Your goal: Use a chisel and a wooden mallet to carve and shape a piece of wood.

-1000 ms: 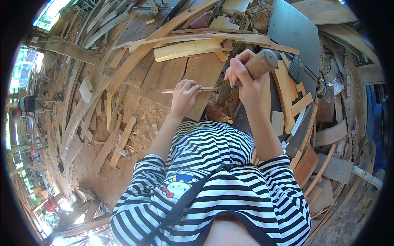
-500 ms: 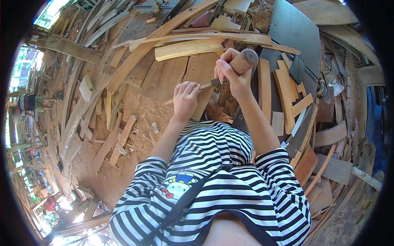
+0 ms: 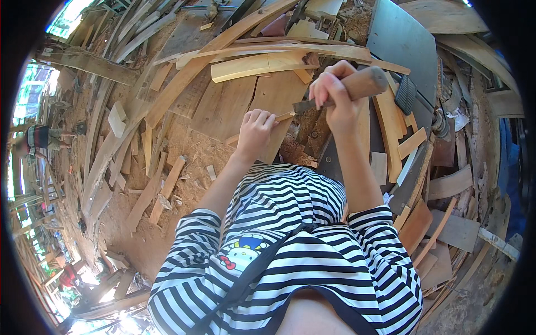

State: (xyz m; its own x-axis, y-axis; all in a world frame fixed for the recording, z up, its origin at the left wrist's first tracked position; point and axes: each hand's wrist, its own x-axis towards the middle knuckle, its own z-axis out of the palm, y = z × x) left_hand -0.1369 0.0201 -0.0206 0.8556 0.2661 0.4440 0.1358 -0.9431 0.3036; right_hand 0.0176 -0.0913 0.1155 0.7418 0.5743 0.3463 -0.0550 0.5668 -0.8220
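Note:
My right hand (image 3: pixel 338 95) is closed around the thick round wooden handle (image 3: pixel 367 82) of a chisel-like tool. Its short dark blade (image 3: pixel 304 106) points left and meets or nearly meets the pale tip of a thin wooden stick (image 3: pixel 285 116). Closed fingers of my left hand (image 3: pixel 255 129) grip that stick, which also shows on the lower-left side of the fist. Beneath both hands lie wide wooden boards (image 3: pixel 223 106). Whether the blade bites into the wood is too small to tell.
A curved yellowish wood piece (image 3: pixel 251 66) and long bent planks lie beyond my hands. To the right, cut wood pieces (image 3: pixel 386 125) rest on a dark metal surface (image 3: pixel 405 36) beside a black ribbed pad (image 3: pixel 405 95). Sawdust and offcuts cover the left ground; a person (image 3: pixel 42 139) is far left.
My right hand has shifted right and slightly down, its handle tilting lower to the right. More of the blade and the stick's pale tip now show. My left hand has barely moved.

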